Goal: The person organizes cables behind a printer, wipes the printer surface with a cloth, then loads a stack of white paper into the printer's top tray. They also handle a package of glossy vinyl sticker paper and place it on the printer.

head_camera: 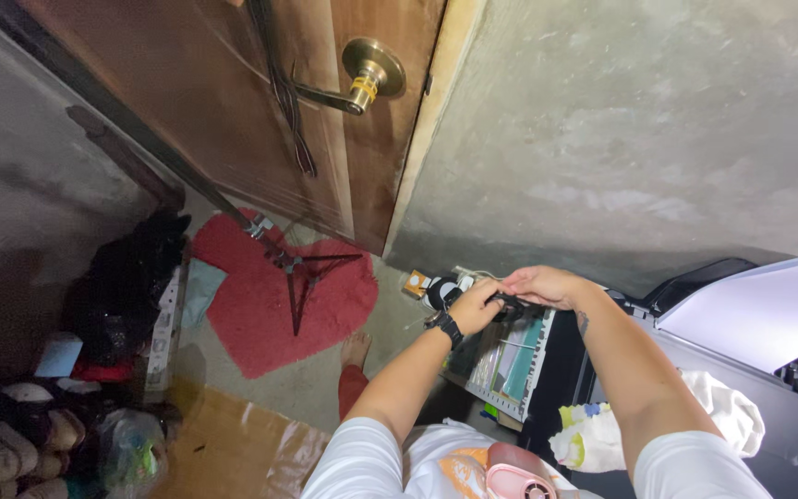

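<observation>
- We see both hands raised together in front of the concrete wall [639, 139], just right of the wooden door [233, 102], which serves as our landmark.
- The left hand [475, 307], with a black wristwatch [444, 326] on its wrist, is curled around a small black object [513, 303]; the right hand [544, 286] lies over the same object from above, fingers closed onto it.
- So both hands are clamped on the one dark item, touching each other; what the item is, we cannot tell, as the fingers cover most of it.
- We judge the handling to be in mid-course: the object is gripped and held in the air, and it rests on no surface.
- Below the hands, right of the door, stands a low rack [508, 362] with papers or flat packets in it.
- Further right of the door sits a dark printer [768, 351] with a pale lid, a white cloth [722, 407] lying against it.
- At the foot of the door lies a red heart-shaped mat [260, 305], with a tripod's legs [307, 273] spread over it.
- Left of the door, shoes [20, 444] and a black bag [126, 286] crowd the floor.
- A bare foot [355, 349] shows on the floor beside the mat.
</observation>
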